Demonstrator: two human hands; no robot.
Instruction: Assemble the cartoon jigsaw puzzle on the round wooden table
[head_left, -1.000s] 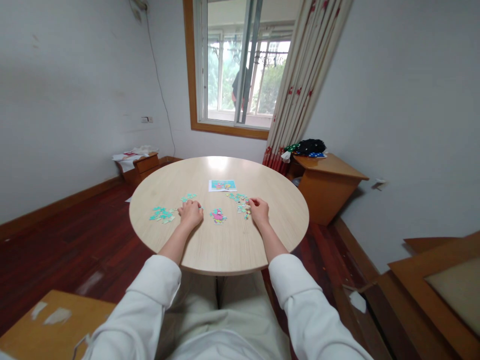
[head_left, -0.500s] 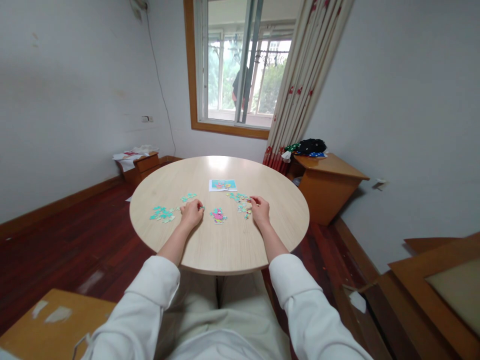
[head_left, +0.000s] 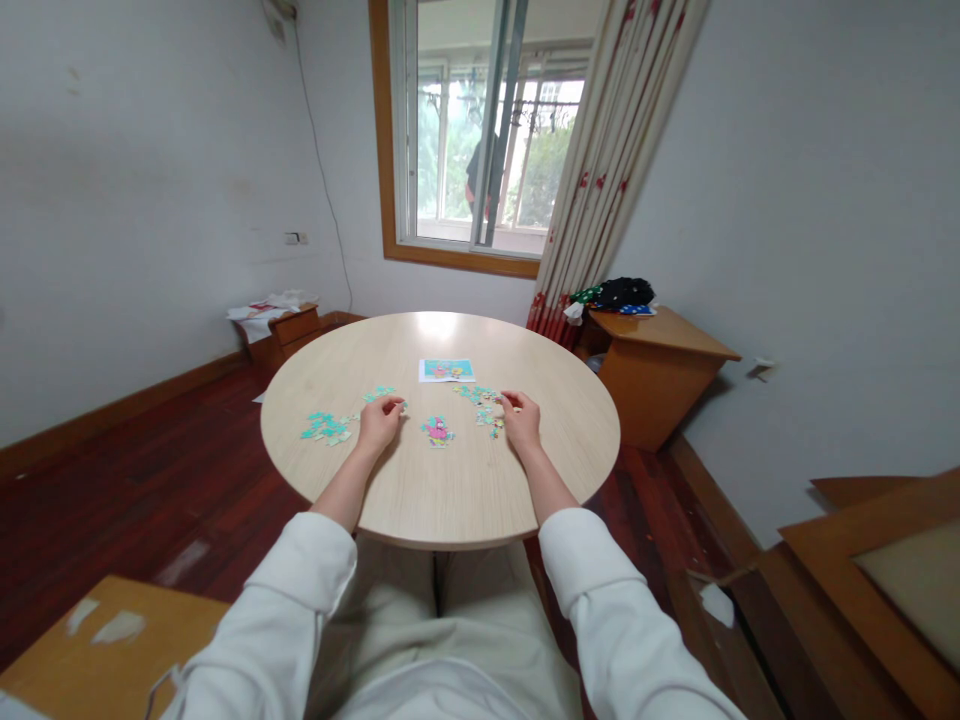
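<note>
My left hand point(head_left: 382, 421) is raised slightly over the table, thumb and fingers pinched on a small puzzle piece point(head_left: 403, 405). Between my hands lies a partly joined jigsaw section point(head_left: 437, 431), with a pink figure and teal bits. My right hand point(head_left: 521, 417) has its fingertips pressed together at the edge of the right pile of puzzle pieces point(head_left: 480, 396); whatever they grip is too small to tell. Left of my left hand, teal puzzle pieces point(head_left: 325, 427) lie scattered, and several more pieces point(head_left: 380, 393) are just behind it. A printed reference picture point(head_left: 448, 371) rests beyond the pieces.
Everything lies on a round pale wooden table point(head_left: 450, 510). A wooden cabinet point(head_left: 652, 370) with cloth on top stands to the right behind it. A low drawer unit point(head_left: 292, 328) with papers is at the far left. Outside the window point(head_left: 457, 150), a person is partly visible.
My left hand has turned and lifted a little, still pinching the puzzle piece at its fingertips. My right hand stays almost still by the right pile.
</note>
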